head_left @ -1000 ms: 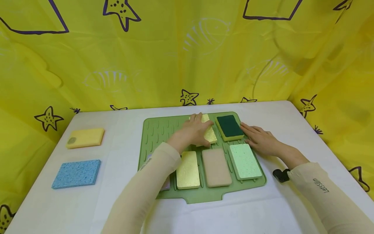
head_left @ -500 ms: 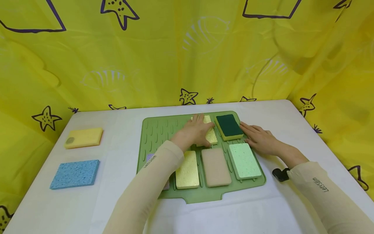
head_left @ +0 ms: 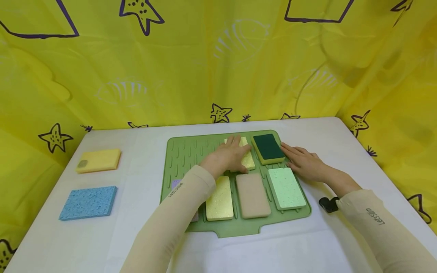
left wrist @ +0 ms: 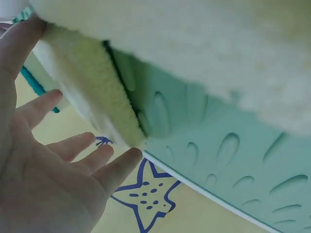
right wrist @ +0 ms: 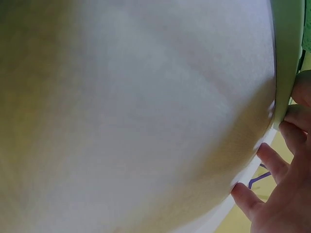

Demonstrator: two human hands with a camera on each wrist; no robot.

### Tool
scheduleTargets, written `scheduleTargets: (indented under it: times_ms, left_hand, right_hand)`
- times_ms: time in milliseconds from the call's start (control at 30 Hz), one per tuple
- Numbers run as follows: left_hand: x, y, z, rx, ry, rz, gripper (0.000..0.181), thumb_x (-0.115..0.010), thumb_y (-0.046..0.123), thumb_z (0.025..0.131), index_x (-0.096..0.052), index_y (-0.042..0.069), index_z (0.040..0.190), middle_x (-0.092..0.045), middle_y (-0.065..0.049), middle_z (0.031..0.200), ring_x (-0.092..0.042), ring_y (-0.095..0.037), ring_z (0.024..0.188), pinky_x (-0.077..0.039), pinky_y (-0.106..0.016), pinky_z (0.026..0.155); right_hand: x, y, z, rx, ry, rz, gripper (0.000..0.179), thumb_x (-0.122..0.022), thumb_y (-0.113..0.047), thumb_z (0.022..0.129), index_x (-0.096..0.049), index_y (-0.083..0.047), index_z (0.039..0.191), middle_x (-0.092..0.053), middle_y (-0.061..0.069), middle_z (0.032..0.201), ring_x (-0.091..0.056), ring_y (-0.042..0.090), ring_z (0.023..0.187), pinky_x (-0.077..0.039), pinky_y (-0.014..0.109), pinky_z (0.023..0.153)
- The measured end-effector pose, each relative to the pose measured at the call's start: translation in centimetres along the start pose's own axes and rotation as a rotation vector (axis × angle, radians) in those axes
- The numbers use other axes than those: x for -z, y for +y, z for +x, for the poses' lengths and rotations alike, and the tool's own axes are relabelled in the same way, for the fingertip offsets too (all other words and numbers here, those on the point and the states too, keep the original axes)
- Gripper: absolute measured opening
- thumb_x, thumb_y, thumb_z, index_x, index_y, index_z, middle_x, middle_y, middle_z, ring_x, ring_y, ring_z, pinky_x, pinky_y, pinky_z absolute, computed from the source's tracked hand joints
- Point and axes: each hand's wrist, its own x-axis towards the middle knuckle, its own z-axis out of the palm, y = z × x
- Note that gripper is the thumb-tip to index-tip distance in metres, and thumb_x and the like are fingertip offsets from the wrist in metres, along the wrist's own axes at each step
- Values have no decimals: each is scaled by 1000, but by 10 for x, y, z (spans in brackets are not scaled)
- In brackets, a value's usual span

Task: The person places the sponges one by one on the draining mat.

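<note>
My left hand [head_left: 228, 153] lies over a pale yellow sponge [head_left: 248, 161] in the mat's back row, fingers spread. In the left wrist view the thumb touches one corner of this sponge [left wrist: 114, 82], and a fingertip is right at another corner. A dark layer runs along its lower edge. My right hand [head_left: 305, 163] rests with extended fingers at the right rim of the green mat [head_left: 184, 151], beside a yellow sponge with a dark green scouring top [head_left: 269, 147]. The right wrist view shows those fingertips [right wrist: 265, 153] along the mat's edge.
On the mat's front row lie a yellow sponge [head_left: 219, 201], a beige sponge [head_left: 252, 196], a mint sponge [head_left: 286, 189] and a purple one [head_left: 175, 183] partly under the left sleeve. A yellow sponge [head_left: 99, 160] and a blue sponge [head_left: 88, 203] lie on the white table's left side.
The left hand and the yellow sponge under it have shifted slightly nearer and to the right. The right hand stays at the mat's edge.
</note>
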Motion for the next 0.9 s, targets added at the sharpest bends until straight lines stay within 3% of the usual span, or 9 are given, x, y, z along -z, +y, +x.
scheduleTargets:
  times_ms: [267,400,900]
  left_hand:
    - [12,2,-6,-4,4,14,81,-65,52,92,-26,25,158,-13,-13,166,-15,-35,153,-27,-51,122]
    - [24,-2,-14,-7,40,-21,78,-64,48,93,-27,26,157,-13,-12,167,-15,-35,153,-29,-50,121]
    - [47,-36,-60,68,191,-106,71,-59,46,97,-27,26,157,-20,-12,165,-21,-36,151,-31,-53,119]
  right_hand:
    - [0,-1,-2,-5,-12,15,58,-46,-25,105,-26,-5,157,-21,15,164,-30,45,140,-38,67,92]
    - [-1,-1,-2,-5,-9,12,58,-45,-25,105,-26,-4,156,-21,16,164,-30,46,140,-38,67,92]
    - [-1,-1,-1,3,-3,7,58,-46,-24,105,-26,-4,156,-22,16,164,-31,45,140,-39,66,92]
